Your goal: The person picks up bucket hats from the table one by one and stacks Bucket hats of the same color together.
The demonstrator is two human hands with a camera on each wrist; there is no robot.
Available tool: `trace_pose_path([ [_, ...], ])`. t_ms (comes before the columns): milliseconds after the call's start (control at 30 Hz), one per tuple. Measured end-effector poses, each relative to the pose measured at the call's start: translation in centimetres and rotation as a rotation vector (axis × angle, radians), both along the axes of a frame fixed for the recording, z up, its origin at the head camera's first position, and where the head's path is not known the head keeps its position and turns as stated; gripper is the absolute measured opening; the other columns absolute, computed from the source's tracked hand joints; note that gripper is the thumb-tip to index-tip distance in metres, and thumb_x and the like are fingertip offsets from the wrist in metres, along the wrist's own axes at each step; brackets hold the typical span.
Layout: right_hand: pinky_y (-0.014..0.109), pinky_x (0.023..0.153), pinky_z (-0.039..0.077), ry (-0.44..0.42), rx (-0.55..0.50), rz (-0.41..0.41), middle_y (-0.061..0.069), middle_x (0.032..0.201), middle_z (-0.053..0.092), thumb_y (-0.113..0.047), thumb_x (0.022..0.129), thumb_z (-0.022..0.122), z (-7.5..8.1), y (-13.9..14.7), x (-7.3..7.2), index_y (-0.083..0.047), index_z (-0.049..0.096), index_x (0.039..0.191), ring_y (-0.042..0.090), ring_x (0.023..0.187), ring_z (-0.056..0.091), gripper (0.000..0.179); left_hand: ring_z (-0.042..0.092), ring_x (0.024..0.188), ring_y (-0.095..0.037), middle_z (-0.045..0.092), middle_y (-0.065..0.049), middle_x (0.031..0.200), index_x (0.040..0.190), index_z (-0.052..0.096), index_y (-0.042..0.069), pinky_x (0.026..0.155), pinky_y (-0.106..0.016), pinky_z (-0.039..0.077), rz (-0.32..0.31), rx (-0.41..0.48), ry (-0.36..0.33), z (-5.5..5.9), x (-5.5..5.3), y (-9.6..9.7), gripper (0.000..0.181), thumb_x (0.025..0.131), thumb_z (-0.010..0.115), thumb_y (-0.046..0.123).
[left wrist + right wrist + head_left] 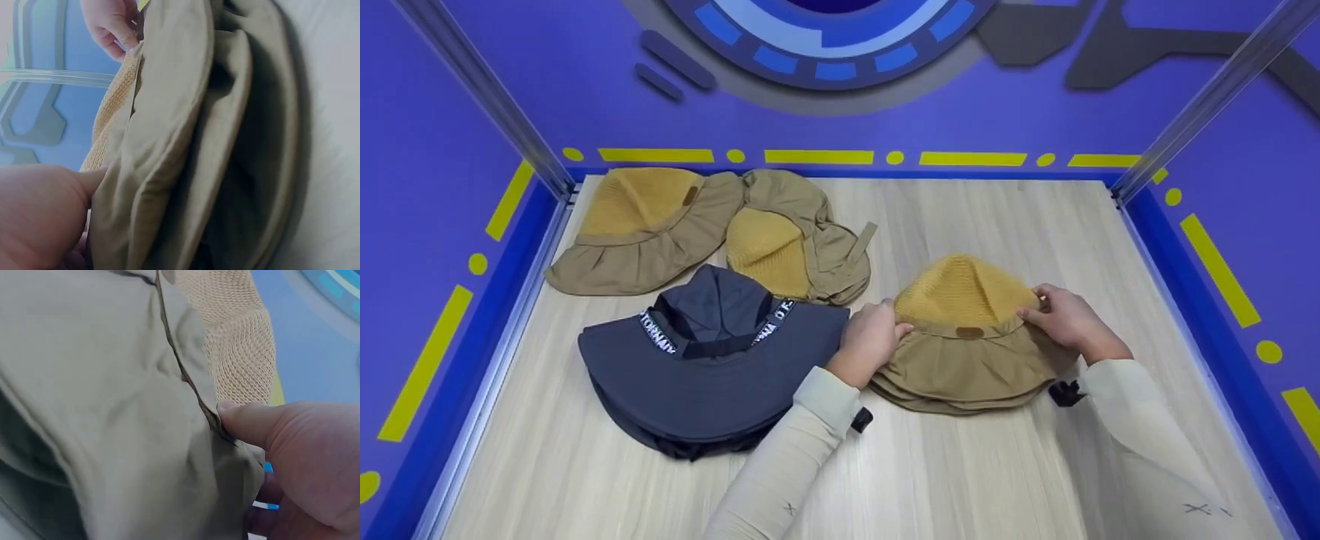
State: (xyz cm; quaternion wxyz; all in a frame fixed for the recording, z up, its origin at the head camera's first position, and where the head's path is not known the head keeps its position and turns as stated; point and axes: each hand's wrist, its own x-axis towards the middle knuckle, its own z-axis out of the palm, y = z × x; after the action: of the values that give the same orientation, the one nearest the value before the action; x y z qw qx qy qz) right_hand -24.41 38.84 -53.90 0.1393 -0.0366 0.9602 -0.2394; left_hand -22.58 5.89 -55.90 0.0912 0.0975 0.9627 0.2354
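A sun hat (pixel 960 360) with a yellow knit crown and a khaki brim lies at the right of the table, its small brown tag facing me. Layered brim edges (pixel 225 140) show under it in the left wrist view, like hats stacked together. My left hand (pixel 874 337) pinches the left side of the hat near the band. On the opposite side, my right hand (pixel 1069 322) grips the band, thumb (pixel 247 422) on the outside and the other fingers mostly hidden behind the fabric.
Left of my left hand lies a dark grey wide-brimmed hat (pixel 720 397) with lettered trim. Behind it are a yellow-and-khaki hat (pixel 645 202) and another (pixel 769 251), folded on its side with a strap. Blue panels (pixel 840 127) enclose the table's back and sides.
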Motion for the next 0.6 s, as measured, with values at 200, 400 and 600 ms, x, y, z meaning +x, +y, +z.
trace_pose_path([
  [200,0.053,0.092,0.047,0.02,0.0,-0.01,0.028,0.116,0.065,-0.026,0.101,0.064,-0.9,-0.1,-0.2,0.007,0.057,0.13,0.039,0.104,0.06,0.044,0.075,0.092,-0.029,0.076,-0.014,0.103,0.114,0.066,0.007,0.078,-0.041,0.061,0.014,-0.035,-0.05,-0.2,0.1,0.5,0.036,0.097,0.07,0.039],
  [400,0.064,0.105,0.041,0.021,-0.004,-0.016,0.037,0.135,0.053,-0.025,0.104,0.058,-1.2,-0.9,0.0,0.011,0.047,0.142,0.051,0.125,0.051,0.054,0.075,0.094,-0.029,0.076,-0.016,0.104,0.116,0.064,0.005,0.081,-0.041,0.061,0.029,-0.033,-0.041,-0.4,0.2,0.6,0.038,0.097,0.071,0.037],
  [600,0.077,0.112,0.023,0.265,0.007,0.032,0.033,0.161,0.026,-0.022,0.102,0.059,0.4,-3.7,1.3,-0.003,0.038,0.155,0.057,0.148,0.022,0.06,0.075,0.091,-0.029,0.076,-0.014,0.1,0.113,0.064,0.004,0.077,-0.041,0.061,0.021,-0.04,0.061,-0.2,0.8,0.6,0.036,0.095,0.074,0.033],
])
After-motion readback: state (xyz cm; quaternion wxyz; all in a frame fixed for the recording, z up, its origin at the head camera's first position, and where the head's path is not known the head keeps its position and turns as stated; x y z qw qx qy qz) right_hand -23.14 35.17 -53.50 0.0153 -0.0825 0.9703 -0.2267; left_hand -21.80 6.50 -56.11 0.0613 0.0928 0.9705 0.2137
